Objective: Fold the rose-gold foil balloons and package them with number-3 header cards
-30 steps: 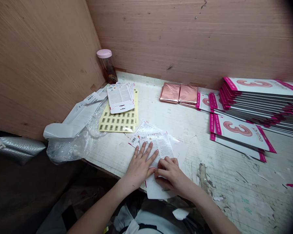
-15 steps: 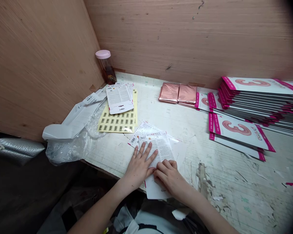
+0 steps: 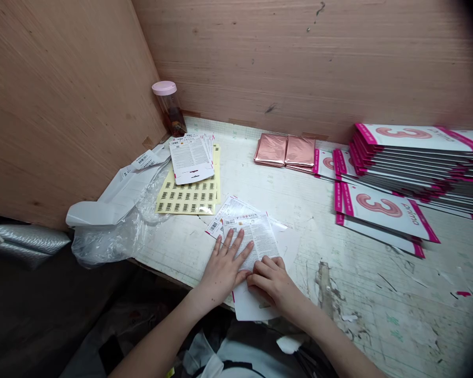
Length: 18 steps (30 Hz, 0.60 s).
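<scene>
Left hand (image 3: 223, 270) lies flat, fingers spread, on the printed card (image 3: 262, 239); right hand (image 3: 275, 286) rests on it with curled fingers, any pinch unconfirmed. Card position: near edge of the table (image 3: 236, 168), overlapping other cards (image 3: 215, 226). Expect light, fairly stiff, easily creased stock; hold by the edges. Far left, a lidded jar (image 3: 172, 113) contains dark liquid; nearer, a clear bag (image 3: 102, 244), contents indeterminable.

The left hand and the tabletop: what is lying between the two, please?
In the head view, overlapping printed cards lie under the fingers of the left hand, on the tabletop.
</scene>
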Available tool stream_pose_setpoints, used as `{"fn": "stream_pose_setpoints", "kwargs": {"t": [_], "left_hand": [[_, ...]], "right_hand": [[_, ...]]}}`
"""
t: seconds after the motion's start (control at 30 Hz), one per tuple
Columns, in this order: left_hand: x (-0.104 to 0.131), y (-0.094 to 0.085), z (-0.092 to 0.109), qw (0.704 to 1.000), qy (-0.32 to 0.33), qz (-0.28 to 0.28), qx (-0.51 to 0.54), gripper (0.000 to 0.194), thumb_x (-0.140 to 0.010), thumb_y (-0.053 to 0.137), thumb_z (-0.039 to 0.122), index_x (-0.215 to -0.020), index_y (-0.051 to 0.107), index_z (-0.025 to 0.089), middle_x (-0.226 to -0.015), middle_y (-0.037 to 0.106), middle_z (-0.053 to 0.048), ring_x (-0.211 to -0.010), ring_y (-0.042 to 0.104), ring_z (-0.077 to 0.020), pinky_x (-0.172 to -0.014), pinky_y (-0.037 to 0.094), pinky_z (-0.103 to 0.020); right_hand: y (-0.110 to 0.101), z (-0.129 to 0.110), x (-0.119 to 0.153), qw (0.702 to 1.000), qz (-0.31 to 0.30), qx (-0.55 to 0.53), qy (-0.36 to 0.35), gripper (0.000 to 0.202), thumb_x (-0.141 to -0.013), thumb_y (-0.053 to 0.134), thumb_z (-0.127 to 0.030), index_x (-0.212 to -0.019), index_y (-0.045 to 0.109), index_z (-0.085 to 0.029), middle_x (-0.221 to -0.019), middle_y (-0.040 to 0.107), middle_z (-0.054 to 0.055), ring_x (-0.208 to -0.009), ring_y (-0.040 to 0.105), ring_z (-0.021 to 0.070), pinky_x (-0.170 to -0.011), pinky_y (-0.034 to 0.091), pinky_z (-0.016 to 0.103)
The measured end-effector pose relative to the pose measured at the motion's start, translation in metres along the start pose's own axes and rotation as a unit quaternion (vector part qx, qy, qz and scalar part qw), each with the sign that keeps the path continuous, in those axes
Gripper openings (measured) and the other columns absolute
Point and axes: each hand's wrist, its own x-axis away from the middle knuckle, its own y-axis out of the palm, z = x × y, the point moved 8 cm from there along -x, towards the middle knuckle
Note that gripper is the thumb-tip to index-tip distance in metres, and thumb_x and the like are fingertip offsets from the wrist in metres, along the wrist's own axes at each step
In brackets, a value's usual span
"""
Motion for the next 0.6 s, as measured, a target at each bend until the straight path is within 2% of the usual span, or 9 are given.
{"fn": "stream_pose_setpoints", "kwargs": {"t": [0.1,0.2,0.3,0.37,0.47,0.53,0.6], "left_hand": [[0.000,0.001,0.000,1.000,-0.002,0.004,-0.004,0.069,-0.095,0.055,0.035,-0.154,0.021,0.026,-0.163,0.012,-0.012,-0.150,0.005,-0.0360,-0.116,0.024,-0.062],[0.001,0.001,-0.001,1.000,-0.002,0.012,-0.004,0.068,-0.096,0.053,0.032,-0.155,0.020,0.026,-0.164,0.010,-0.011,-0.150,0.003,-0.0350,-0.116,0.024,-0.061],[0.001,0.000,0.000,1.000,0.001,0.009,0.001,0.069,-0.095,0.054,0.037,-0.154,0.020,0.026,-0.164,0.011,-0.012,-0.150,0.003,-0.0348,-0.116,0.024,-0.061],[0.001,-0.001,0.000,1.000,0.002,0.005,0.005,0.071,-0.094,0.056,0.041,-0.154,0.021,0.026,-0.163,0.013,-0.012,-0.150,0.004,-0.0347,-0.116,0.025,-0.061],[0.000,-0.003,-0.001,1.000,0.001,0.003,0.009,0.073,-0.092,0.058,0.044,-0.154,0.023,0.026,-0.163,0.014,-0.012,-0.150,0.006,-0.0349,-0.116,0.025,-0.061],[0.000,-0.005,-0.001,1.000,0.002,0.007,0.016,0.071,-0.093,0.056,0.044,-0.153,0.023,0.025,-0.163,0.016,-0.012,-0.150,0.006,-0.0338,-0.116,0.026,-0.061],[0.000,-0.010,-0.001,0.999,0.006,0.020,0.033,0.068,-0.094,0.055,0.043,-0.153,0.026,0.025,-0.162,0.018,-0.012,-0.150,0.007,-0.0332,-0.115,0.027,-0.061]], "right_hand": [[0.005,-0.007,0.001,0.999,-0.003,0.037,-0.030,0.015,-0.097,0.047,-0.014,-0.091,0.060,-0.018,-0.083,0.058,0.004,-0.081,0.042,0.0204,-0.075,0.029,0.037],[0.013,-0.016,0.002,0.995,-0.033,0.085,-0.052,0.015,-0.092,0.047,-0.008,-0.097,0.059,-0.015,-0.093,0.059,0.009,-0.085,0.042,0.0237,-0.079,0.031,0.040],[0.007,-0.014,0.003,1.000,-0.020,0.020,-0.004,0.016,-0.096,0.039,-0.011,-0.092,0.053,-0.018,-0.091,0.055,0.008,-0.085,0.043,0.0230,-0.078,0.034,0.040],[-0.008,-0.005,0.008,0.994,0.016,-0.093,0.056,0.020,-0.100,0.033,-0.016,-0.087,0.047,-0.020,-0.087,0.052,0.005,-0.083,0.044,0.0209,-0.076,0.037,0.038],[-0.038,0.021,0.033,0.963,0.061,-0.232,0.125,0.021,-0.102,0.030,-0.026,-0.086,0.043,-0.023,-0.084,0.049,0.004,-0.080,0.047,0.0190,-0.071,0.043,0.037],[-0.070,0.051,0.065,0.943,0.135,-0.241,0.187,0.025,-0.102,0.030,-0.036,-0.086,0.044,-0.025,-0.083,0.049,0.004,-0.079,0.050,0.0195,-0.068,0.046,0.038],[-0.102,0.085,0.109,0.913,0.220,-0.168,0.298,0.033,-0.103,0.027,-0.044,-0.084,0.048,-0.026,-0.087,0.052,0.007,-0.084,0.055,0.0209,-0.070,0.049,0.039]]}}
